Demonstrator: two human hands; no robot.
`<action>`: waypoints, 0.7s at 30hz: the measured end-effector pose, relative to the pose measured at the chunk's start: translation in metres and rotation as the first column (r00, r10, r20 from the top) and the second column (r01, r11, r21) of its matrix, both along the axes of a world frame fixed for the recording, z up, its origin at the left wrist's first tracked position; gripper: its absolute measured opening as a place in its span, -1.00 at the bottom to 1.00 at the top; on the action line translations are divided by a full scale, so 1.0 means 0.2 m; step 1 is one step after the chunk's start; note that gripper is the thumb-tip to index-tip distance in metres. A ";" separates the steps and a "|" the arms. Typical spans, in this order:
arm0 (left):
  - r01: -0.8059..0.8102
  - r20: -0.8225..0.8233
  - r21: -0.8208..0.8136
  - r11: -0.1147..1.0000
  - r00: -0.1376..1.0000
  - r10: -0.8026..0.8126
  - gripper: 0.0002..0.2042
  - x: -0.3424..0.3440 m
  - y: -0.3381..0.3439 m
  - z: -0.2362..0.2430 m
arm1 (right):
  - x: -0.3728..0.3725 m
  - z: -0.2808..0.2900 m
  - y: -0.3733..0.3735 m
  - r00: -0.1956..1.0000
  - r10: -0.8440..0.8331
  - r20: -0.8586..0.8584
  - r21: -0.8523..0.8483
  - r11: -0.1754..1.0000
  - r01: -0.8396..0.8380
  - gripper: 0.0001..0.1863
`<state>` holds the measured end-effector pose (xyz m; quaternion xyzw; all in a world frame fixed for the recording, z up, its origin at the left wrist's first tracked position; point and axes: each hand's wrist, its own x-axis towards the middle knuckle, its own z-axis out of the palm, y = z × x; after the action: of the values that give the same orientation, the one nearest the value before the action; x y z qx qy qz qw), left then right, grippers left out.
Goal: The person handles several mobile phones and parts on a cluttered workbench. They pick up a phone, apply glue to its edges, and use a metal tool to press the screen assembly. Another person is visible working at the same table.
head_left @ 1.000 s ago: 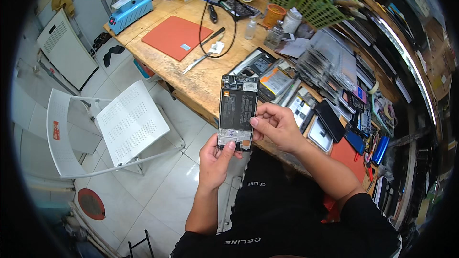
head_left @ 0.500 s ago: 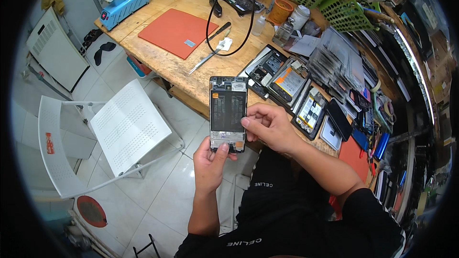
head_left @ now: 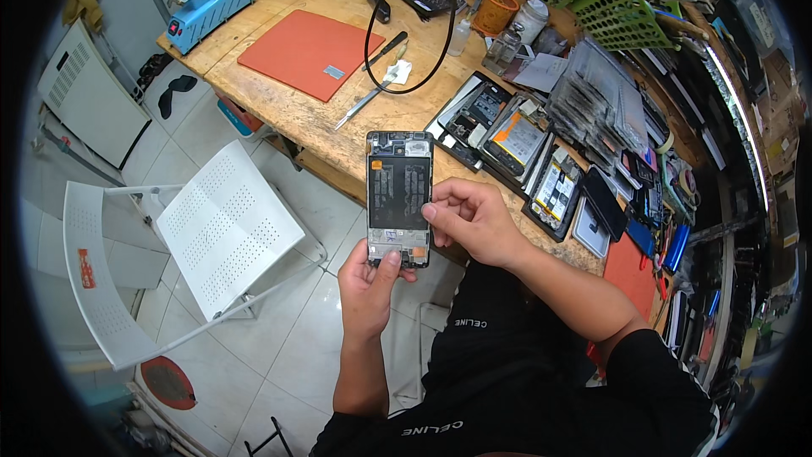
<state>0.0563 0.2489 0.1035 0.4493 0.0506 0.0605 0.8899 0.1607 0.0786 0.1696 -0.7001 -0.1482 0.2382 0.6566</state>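
Observation:
An opened phone frame (head_left: 398, 195), black inside with silvery parts at both ends, is held upright in front of me, just off the bench's near edge. My left hand (head_left: 372, 283) grips its bottom end, thumb laid over the lower silvery part. At the frame's right edge, my right hand (head_left: 474, 222) pinches with thumb and bent fingers. The fingers behind the frame are partly hidden. To the right on the bench lie several dismantled phones, among them one with an orange-edged battery (head_left: 518, 137) and one with a white-and-yellow battery (head_left: 556, 190).
A white folding chair (head_left: 228, 228) stands at my left. On the wooden bench (head_left: 254, 114) are an orange mat (head_left: 311, 54), tweezers (head_left: 359, 110) and a blue machine (head_left: 211, 13). A black cable (head_left: 370, 42) loops over it. Stacked clear sleeves (head_left: 596, 101) and green baskets (head_left: 622, 13) stand right.
The phone frame and both hands sit slightly further left and up in the picture; light glints on the frame differently. The grip of both hands looks the same.

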 end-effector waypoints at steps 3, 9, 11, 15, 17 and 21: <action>-0.024 0.005 0.061 0.998 1.000 0.024 -0.79 0.00 0.01 -0.01 | 0.01 -0.01 0.01 1.000 -0.008 -0.012 -0.017 1.000 0.008 -0.79; -0.034 0.025 -0.071 0.997 0.999 0.035 -0.59 0.02 0.03 -0.04 | 0.03 -0.04 0.03 0.996 -0.046 -0.078 0.077 0.996 0.052 -0.84; -0.056 0.057 -0.167 0.984 0.996 0.066 -0.56 0.03 0.03 -0.04 | 0.04 -0.05 0.04 0.993 -0.086 -0.076 0.083 0.992 0.092 -0.85; -0.069 0.058 -0.259 0.963 0.995 0.087 -0.50 0.05 0.02 -0.06 | 0.06 -0.07 0.05 0.992 -0.113 -0.063 0.130 0.984 0.121 -0.85; -0.051 0.071 -0.179 0.983 0.995 0.065 -0.55 0.06 0.01 -0.07 | 0.06 -0.08 0.05 0.992 -0.112 -0.059 0.143 0.982 0.120 -0.85; -0.058 -0.021 0.050 0.997 0.998 0.059 -0.69 0.07 -0.02 -0.10 | 0.06 -0.12 0.06 0.994 -0.107 0.033 0.095 0.990 0.103 -0.86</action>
<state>0.0695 0.2453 0.0839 0.4702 0.0720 0.0828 0.8757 0.1719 0.0903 0.1462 -0.6799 -0.1346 0.1829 0.6972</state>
